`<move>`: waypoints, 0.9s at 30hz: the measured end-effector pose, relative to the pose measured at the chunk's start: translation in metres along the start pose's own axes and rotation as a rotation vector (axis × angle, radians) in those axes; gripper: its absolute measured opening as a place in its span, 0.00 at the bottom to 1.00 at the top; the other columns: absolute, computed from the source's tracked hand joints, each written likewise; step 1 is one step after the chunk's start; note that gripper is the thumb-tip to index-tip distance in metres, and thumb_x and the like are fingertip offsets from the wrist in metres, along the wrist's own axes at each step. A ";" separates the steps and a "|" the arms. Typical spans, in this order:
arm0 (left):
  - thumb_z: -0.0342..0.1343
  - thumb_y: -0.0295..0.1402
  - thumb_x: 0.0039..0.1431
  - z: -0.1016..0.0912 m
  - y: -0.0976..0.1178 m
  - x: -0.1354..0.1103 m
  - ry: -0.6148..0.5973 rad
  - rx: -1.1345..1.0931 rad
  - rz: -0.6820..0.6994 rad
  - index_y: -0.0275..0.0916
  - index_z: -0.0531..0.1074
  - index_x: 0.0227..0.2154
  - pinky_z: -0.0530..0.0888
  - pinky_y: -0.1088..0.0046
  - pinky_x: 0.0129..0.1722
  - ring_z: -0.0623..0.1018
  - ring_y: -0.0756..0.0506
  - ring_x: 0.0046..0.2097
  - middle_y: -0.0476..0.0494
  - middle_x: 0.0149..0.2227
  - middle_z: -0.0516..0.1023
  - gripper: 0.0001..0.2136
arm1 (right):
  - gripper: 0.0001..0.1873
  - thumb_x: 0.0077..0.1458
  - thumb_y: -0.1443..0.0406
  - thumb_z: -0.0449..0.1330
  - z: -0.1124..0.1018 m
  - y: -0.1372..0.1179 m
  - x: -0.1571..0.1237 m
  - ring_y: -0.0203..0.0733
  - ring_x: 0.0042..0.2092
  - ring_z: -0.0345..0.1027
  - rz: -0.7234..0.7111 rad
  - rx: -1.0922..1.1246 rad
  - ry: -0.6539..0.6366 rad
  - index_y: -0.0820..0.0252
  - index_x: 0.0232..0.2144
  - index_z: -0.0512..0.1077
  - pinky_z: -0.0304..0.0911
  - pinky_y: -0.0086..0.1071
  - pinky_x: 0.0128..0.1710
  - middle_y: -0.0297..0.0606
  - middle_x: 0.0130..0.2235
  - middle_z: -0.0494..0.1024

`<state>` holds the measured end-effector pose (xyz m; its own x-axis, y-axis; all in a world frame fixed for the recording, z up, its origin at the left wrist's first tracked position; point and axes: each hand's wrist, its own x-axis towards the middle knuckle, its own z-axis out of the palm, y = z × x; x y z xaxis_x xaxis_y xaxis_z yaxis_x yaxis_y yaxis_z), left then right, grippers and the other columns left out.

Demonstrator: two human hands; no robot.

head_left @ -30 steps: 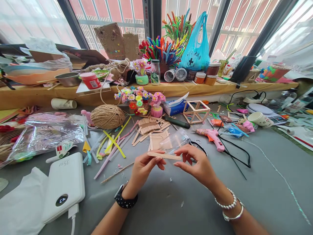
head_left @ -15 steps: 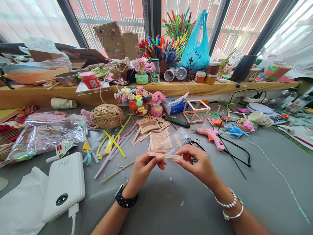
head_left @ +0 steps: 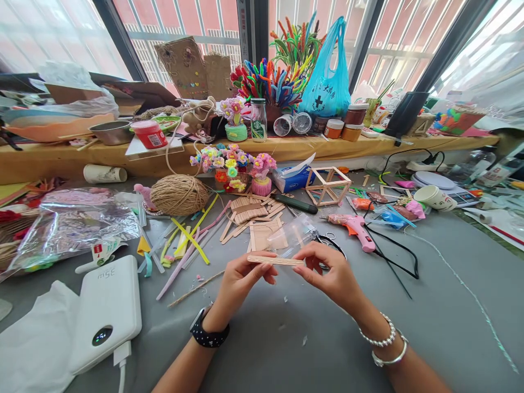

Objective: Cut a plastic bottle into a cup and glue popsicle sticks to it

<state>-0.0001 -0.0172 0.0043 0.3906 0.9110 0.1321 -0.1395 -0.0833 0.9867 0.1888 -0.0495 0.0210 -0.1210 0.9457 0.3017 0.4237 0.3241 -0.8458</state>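
Between my two hands, a short stack of popsicle sticks is held level above the grey table. My left hand pinches its left end with thumb and fingers. At the right end, the thumb and fingertips of my right hand grip the same sticks. Just beyond lie a clear plastic bag and scissors, the latter partly hidden by my right hand. More popsicle sticks lie in a loose pile behind, some laid side by side as a flat panel.
A pink glue gun with its black cord lies to the right, near a cube frame of sticks. On the left are a twine ball, yellow pipe cleaners and a white power bank. A crowded ledge runs behind.
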 end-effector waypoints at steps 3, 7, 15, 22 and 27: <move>0.55 0.33 0.51 -0.001 0.001 0.001 -0.008 0.005 0.000 0.35 0.73 0.33 0.72 0.73 0.28 0.74 0.50 0.23 0.48 0.23 0.76 0.08 | 0.06 0.48 0.62 0.58 0.000 0.001 0.000 0.31 0.24 0.57 -0.008 -0.004 0.004 0.59 0.29 0.71 0.56 0.27 0.22 0.34 0.27 0.71; 0.55 0.32 0.50 -0.002 0.003 0.001 0.003 0.028 -0.007 0.34 0.73 0.33 0.72 0.73 0.29 0.74 0.50 0.23 0.48 0.23 0.76 0.08 | 0.06 0.48 0.62 0.58 0.000 0.001 0.001 0.32 0.24 0.58 -0.017 -0.017 0.003 0.58 0.29 0.71 0.57 0.27 0.22 0.34 0.27 0.71; 0.57 0.33 0.48 -0.002 0.005 0.001 0.050 0.050 -0.021 0.35 0.73 0.33 0.73 0.72 0.29 0.74 0.50 0.25 0.47 0.24 0.77 0.10 | 0.07 0.48 0.62 0.58 0.001 0.000 0.000 0.32 0.25 0.59 -0.010 -0.037 -0.005 0.59 0.29 0.71 0.57 0.27 0.22 0.35 0.27 0.71; 0.57 0.35 0.47 -0.003 0.009 0.002 0.063 0.100 -0.023 0.35 0.73 0.31 0.72 0.72 0.30 0.75 0.49 0.26 0.47 0.23 0.76 0.09 | 0.07 0.48 0.61 0.58 -0.001 0.001 0.000 0.32 0.25 0.59 0.007 -0.043 -0.004 0.59 0.29 0.71 0.57 0.28 0.23 0.35 0.29 0.72; 0.58 0.35 0.47 -0.006 0.009 0.004 0.048 0.118 -0.043 0.36 0.73 0.30 0.72 0.75 0.30 0.75 0.50 0.27 0.46 0.28 0.77 0.09 | 0.07 0.48 0.62 0.58 -0.002 0.003 0.000 0.32 0.25 0.59 0.010 -0.045 -0.012 0.59 0.29 0.71 0.57 0.28 0.23 0.35 0.28 0.72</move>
<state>-0.0052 -0.0120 0.0129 0.3499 0.9326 0.0879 -0.0144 -0.0884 0.9960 0.1914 -0.0488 0.0194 -0.1269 0.9493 0.2875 0.4648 0.3130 -0.8282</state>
